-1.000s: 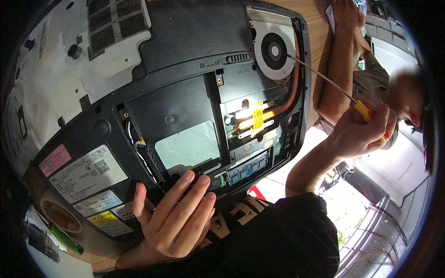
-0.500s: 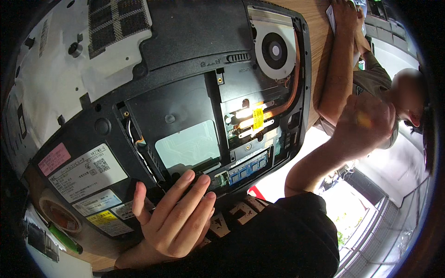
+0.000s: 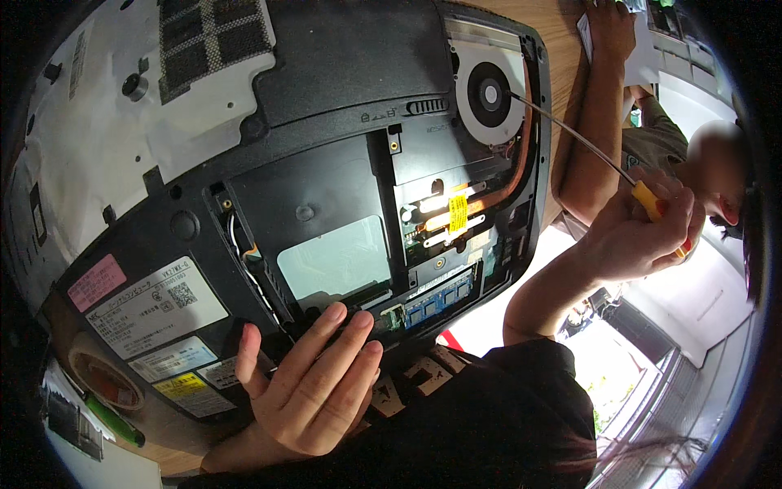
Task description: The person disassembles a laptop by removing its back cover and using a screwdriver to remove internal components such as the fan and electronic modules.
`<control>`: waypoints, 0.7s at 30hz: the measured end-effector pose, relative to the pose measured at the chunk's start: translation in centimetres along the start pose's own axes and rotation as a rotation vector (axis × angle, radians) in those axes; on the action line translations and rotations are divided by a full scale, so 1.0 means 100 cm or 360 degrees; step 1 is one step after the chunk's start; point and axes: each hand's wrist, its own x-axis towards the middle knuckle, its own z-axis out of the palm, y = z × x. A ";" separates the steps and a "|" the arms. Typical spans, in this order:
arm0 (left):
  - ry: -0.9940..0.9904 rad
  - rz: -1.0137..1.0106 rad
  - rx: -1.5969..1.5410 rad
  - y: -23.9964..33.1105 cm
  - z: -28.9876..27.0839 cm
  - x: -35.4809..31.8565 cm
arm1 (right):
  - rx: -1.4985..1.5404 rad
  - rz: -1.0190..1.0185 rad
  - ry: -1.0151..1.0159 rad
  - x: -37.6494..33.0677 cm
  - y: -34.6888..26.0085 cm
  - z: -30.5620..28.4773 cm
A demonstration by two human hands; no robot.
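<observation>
On the wooden worktop (image 3: pixel 562 77) lies a black laptop (image 3: pixel 326 147), underside up, its compartments open. A pale panel (image 3: pixel 90 147) with dark mesh patches stands along its left side, and beyond the right edge a co-worker's forearm (image 3: pixel 604 94) rests near white papers. The left hand (image 3: pixel 305 403) is spread, its fingers apart, extended over the laptop's near edge; whether it presses down I cannot tell. The right hand (image 3: pixel 639 232), raised on a bent forearm out of a black sleeve, is clamped round the handle of a screwdriver (image 3: pixel 646 198), yellow with red. Its shaft slants to the right side of the round fan (image 3: pixel 489 95); contact there is unclear. Of the labels, the biggest is a white label (image 3: pixel 151 310) with small dark print and a square code; below it sit a bluish-white label (image 3: pixel 173 359) and a yellow-and-white label (image 3: pixel 192 393), above it a pink label (image 3: pixel 99 279). A small printed yellow sticker (image 3: pixel 458 213) crosses the copper-coloured pipe.
</observation>
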 end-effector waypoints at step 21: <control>0.0046 -0.0050 -0.0029 -0.002 -0.006 -0.010 | 0.1106 0.0685 -0.0886 0.019 0.011 -0.034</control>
